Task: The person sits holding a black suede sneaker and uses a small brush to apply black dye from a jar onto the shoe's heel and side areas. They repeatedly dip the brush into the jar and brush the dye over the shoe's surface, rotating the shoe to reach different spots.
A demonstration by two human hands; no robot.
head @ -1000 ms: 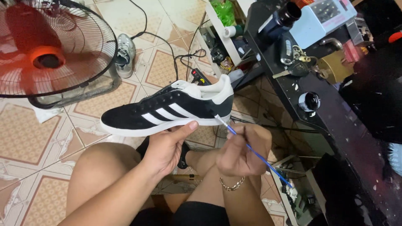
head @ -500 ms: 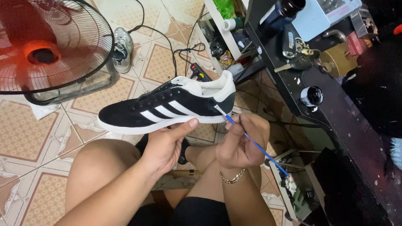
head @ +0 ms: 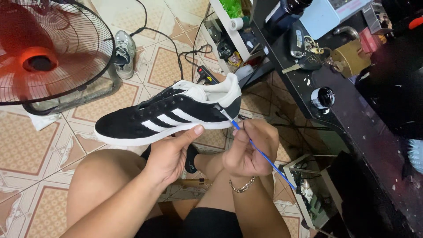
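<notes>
the left hand [head: 169, 154] is holding the black shoe [head: 169, 115] from under its sole, above the knees, grip closed around it. the right hand [head: 249, 147] is pinching a thin blue brush [head: 260, 152], its tip touching the heel side. i think short light strokes are best here, while the shoe is being kept level and steady.

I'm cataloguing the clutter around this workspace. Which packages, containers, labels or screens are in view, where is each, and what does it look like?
Small round pot: on the black table edge, right of the shoe; pale rim, dark contents.
Green crinkled packet: top of the white shelf, bright green.
White tape roll: on the same shelf, small cylinder.
Light blue flat case: top, on the table; rectangular.
No screens visible.
</notes>
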